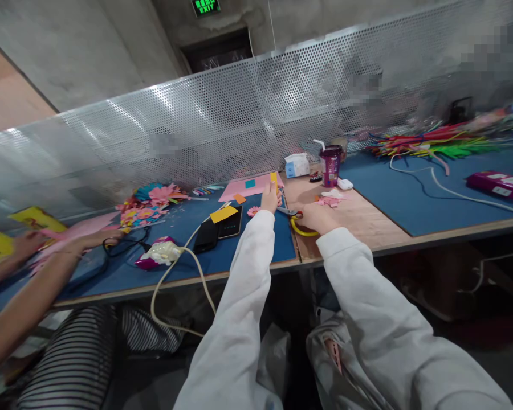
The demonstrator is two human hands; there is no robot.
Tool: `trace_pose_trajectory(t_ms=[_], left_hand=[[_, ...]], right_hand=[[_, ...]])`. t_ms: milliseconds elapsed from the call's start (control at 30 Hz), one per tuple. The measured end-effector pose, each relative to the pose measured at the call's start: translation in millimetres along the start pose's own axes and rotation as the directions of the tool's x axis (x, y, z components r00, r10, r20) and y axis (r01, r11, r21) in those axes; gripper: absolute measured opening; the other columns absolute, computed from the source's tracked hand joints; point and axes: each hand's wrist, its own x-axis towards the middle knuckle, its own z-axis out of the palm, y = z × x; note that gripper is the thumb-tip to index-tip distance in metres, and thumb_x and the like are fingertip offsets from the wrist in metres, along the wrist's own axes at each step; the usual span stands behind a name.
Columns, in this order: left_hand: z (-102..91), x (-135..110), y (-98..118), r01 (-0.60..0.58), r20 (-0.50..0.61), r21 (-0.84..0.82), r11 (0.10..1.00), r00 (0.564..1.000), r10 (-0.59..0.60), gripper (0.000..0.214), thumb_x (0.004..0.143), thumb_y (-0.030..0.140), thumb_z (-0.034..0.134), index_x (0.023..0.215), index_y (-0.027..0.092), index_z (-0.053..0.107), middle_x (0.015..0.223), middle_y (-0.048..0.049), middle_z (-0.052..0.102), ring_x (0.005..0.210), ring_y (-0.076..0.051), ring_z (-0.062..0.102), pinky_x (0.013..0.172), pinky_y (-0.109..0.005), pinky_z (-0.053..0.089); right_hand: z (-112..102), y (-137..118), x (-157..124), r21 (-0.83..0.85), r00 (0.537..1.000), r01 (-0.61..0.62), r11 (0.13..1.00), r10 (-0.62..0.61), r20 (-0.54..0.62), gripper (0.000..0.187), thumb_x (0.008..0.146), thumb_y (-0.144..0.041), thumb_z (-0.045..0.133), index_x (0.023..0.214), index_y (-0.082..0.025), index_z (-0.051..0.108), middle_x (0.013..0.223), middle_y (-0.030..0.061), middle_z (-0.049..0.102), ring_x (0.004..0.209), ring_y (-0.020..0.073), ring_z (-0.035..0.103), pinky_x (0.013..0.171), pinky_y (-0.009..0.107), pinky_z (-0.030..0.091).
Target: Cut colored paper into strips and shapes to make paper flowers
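Note:
My left hand [271, 196] is closed on a small strip of yellow paper [274, 179] that sticks up above the fingers. Scissors [304, 229] with yellow handles are in my right hand [317, 217], their blades pointing left to just beside my left hand. Whether the blades touch the strip I cannot tell. A pink paper flower [253, 211] lies left of my left hand. Beyond it rests a pink sheet [235, 188] with a small blue piece [250, 183] on it and an orange piece [239, 198] at its edge. A yellow sheet [223, 214] lies partly over a phone [231, 223].
A purple cup [330, 165] with a straw and a tissue pack [297, 165] stand by the perforated metal screen [222, 108]. Pipe cleaners [440, 142] are heaped at right. At left, a co-worker's arms [64, 256] reach over the table near paper flowers [154, 205]. A cable [158, 290] hangs off the edge.

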Motion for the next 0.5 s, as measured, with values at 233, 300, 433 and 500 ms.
trace_pose_trajectory(t_ms=[233,300,433,500], left_hand=[[0.0,-2,-6,-0.03,0.128,0.03,0.999,0.991,0.026,0.026,0.096,0.031,0.04,0.073,0.019,0.046,0.045,0.0091,0.032,0.035,-0.005,0.027,0.04,-0.019,0.026],[0.0,0,-10,-0.051,0.151,0.054,0.997,0.988,0.042,0.028,0.094,0.034,0.044,0.07,0.019,0.044,0.046,0.0086,0.034,0.035,-0.005,0.029,0.041,-0.019,0.026],[-1.8,2,-13,-0.083,0.201,0.148,0.985,0.978,0.052,0.025,0.093,0.033,0.046,0.072,0.018,0.047,0.049,0.0058,0.043,0.041,-0.009,0.042,0.05,-0.024,0.04],[-5.7,2,-12,-0.131,0.207,0.27,0.954,0.975,0.075,0.02,0.093,0.025,0.044,0.077,0.016,0.054,0.059,0.0009,0.056,0.055,-0.012,0.055,0.066,-0.028,0.048]], right_hand=[[-34,2,42,0.254,0.96,0.212,0.944,-0.153,-0.234,0.03,0.093,-0.02,0.044,0.1,-0.007,0.07,0.102,0.0175,0.07,0.089,0.0196,0.064,0.079,0.026,0.043],[-34,0,58,0.441,0.934,0.28,0.853,-0.136,-0.329,0.03,0.092,-0.022,0.044,0.103,-0.005,0.068,0.098,0.014,0.071,0.082,0.0158,0.062,0.075,0.023,0.043],[-16,0,81,0.626,0.88,0.39,0.675,-0.073,-0.469,0.024,0.085,-0.019,0.05,0.094,-0.005,0.069,0.09,0.0093,0.07,0.075,0.0131,0.059,0.072,0.022,0.043],[-6,2,87,0.642,0.861,0.415,0.645,-0.05,-0.507,0.02,0.081,-0.018,0.054,0.085,-0.008,0.07,0.081,0.0064,0.07,0.073,0.0139,0.059,0.073,0.024,0.044]])
